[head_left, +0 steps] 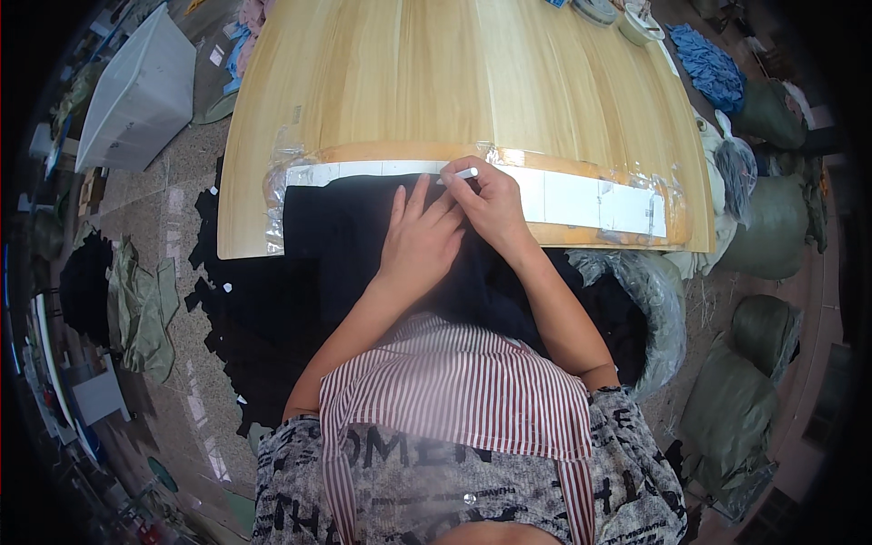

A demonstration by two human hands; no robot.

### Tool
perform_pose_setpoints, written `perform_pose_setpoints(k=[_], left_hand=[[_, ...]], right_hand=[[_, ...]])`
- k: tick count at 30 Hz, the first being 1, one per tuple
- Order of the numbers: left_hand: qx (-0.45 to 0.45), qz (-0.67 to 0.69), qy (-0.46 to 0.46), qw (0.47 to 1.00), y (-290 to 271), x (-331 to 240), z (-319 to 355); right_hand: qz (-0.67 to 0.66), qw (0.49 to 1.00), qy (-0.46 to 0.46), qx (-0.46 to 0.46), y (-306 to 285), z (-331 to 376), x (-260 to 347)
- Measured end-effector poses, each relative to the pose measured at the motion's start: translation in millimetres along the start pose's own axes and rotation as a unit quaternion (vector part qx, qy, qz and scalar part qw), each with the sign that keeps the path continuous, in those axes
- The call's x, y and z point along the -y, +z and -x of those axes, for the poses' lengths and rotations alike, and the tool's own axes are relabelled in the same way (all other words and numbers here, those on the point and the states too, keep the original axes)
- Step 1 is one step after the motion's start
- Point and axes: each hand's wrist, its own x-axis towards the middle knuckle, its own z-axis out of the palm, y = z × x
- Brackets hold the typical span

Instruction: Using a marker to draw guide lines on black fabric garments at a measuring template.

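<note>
Centrally, a piece of dark cloth (363, 236) lies over the near edge of the worktop (454, 82) and hangs down toward the person's lap. Left hand (420, 243): released, flat, palm down on the cloth, fingers spread and pointing away from the body. Right hand (490, 202): clenched round a short white chalk stick (461, 173), pinched between thumb and fingers; the chalk tip sits at the cloth's far edge, touching or just above it, cannot tell which. Right hand just beside the left, partly overlapping its fingertips.

Along the far edge of the cloth runs a long white strip (581, 202), taped flat to the wood under clear tape; the cloth's edge meets it.

Further out on the worktop, far right corner: a round lidded tin (595, 11) and a small bowl (639, 25). On the floor, left: a white plastic box (136, 91), an olive cloth heap (141, 309), dark cloth scraps (227, 318). Right of the worktop: blue cloth (713, 68) and several stuffed green sacks (772, 227)
</note>
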Motion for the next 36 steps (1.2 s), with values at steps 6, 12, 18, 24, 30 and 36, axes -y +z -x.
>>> perform_pose_setpoints(k=[6,12,18,24,30,36], left_hand=[[-0.010,0.010,0.006,1.000,4,3,0],[-0.018,0.039,-0.007,0.999,2,0,0],[-0.048,0.068,-0.001,0.997,4,2,1],[-0.067,0.079,0.007,0.995,8,6,2],[-0.077,0.065,0.006,0.995,6,6,1],[-0.043,0.095,0.002,0.995,0,7,-2]], right_hand=[[0.047,0.999,-0.013,0.001,1,-2,6],[0.218,0.975,-0.033,0.004,6,-19,11],[-0.082,0.990,0.001,0.114,24,-22,36],[0.004,0.986,-0.058,0.154,33,-25,33],[0.095,0.979,-0.095,0.156,38,-31,40],[-0.119,0.991,0.050,0.031,35,-55,28]])
